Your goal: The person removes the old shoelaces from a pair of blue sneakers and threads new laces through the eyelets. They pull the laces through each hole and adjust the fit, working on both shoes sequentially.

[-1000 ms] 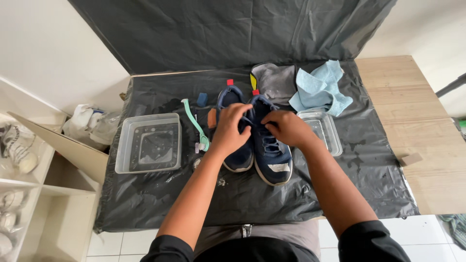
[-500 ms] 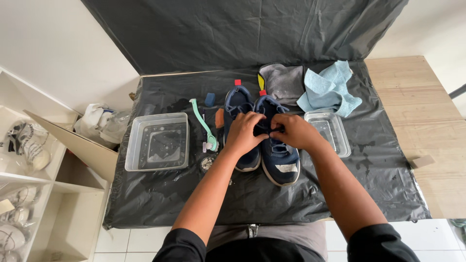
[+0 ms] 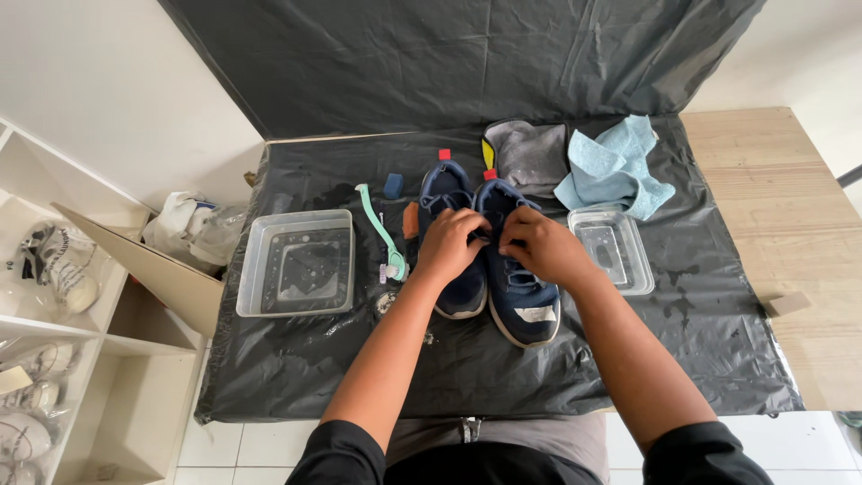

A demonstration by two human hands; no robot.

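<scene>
Two dark blue sneakers stand side by side on a table covered in black plastic sheet [image 3: 296, 359]. My left hand [image 3: 451, 246] rests over the left sneaker [image 3: 452, 292], fingers curled at the laces of the right sneaker [image 3: 523, 301]. My right hand [image 3: 541, 248] lies on top of the right sneaker and pinches its laces too. Both hands meet at the upper lace area, which they hide. The exact grip cannot be made out.
A clear square tub [image 3: 299, 263] with water sits left of the shoes, a mint-green brush [image 3: 382, 232] beside it. A smaller clear tub [image 3: 612, 248] is on the right. Grey [image 3: 532, 154] and light blue [image 3: 615, 168] cloths lie behind. White shelves [image 3: 54, 323] with shoes stand at left.
My hands stay on the right sneaker's laces and have shifted slightly toward its tongue. The view has tilted a little, so the table sits higher in the picture.
</scene>
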